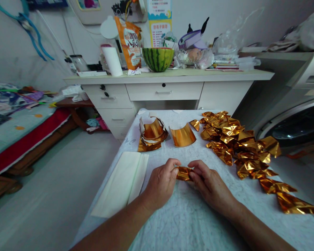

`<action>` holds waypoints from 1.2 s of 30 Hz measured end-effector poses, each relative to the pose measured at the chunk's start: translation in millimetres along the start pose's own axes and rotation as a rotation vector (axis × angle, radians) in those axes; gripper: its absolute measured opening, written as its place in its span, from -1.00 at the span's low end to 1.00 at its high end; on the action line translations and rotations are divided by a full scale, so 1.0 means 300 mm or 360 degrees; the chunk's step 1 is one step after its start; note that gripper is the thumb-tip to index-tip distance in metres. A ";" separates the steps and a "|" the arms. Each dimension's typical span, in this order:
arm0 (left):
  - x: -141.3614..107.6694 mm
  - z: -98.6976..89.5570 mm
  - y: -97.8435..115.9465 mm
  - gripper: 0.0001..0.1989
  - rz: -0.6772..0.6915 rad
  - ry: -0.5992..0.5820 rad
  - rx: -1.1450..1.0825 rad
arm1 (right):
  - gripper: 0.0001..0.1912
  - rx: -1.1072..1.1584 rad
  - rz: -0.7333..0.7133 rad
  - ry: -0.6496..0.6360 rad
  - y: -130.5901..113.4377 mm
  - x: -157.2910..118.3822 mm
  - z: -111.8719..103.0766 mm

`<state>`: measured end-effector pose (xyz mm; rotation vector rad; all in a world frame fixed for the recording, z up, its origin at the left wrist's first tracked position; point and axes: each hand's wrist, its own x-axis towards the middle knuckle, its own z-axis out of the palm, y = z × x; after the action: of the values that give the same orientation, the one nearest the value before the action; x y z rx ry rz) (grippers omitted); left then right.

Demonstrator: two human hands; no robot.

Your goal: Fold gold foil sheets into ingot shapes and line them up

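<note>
Between my two hands is a small piece of shiny gold foil paper (183, 173), rolled or folded narrow. My left hand (163, 179) pinches its left end between thumb and fingers. At the right end, my right hand (209, 183) grips it the same way. Just beyond the hands lies a curled gold foil sheet (183, 135). To its left sits a stack of curved gold sheets (152, 134) with pale undersides. A long heap of folded gold foil pieces (238, 143) spreads along the table's right side.
A pale folded paper (121, 184) lies left of my hands on the cloth-covered table (167, 223). Behind stands a white desk (164, 78) holding half a watermelon (157, 59) and an orange pouch (129, 43). A washing machine (298, 94) is at right, a bed (28, 139) at left.
</note>
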<state>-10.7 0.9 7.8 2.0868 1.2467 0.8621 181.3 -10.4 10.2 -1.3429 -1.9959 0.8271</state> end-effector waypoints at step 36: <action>0.005 0.005 -0.014 -0.82 -0.0088 0.0012 0.0007 | -0.83 -0.0074 -0.0068 0.0130 0.008 0.007 0.007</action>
<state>-11.3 3.9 4.1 2.0445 1.3047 0.8441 180.4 -8.2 7.3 -1.3336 -1.9845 0.6991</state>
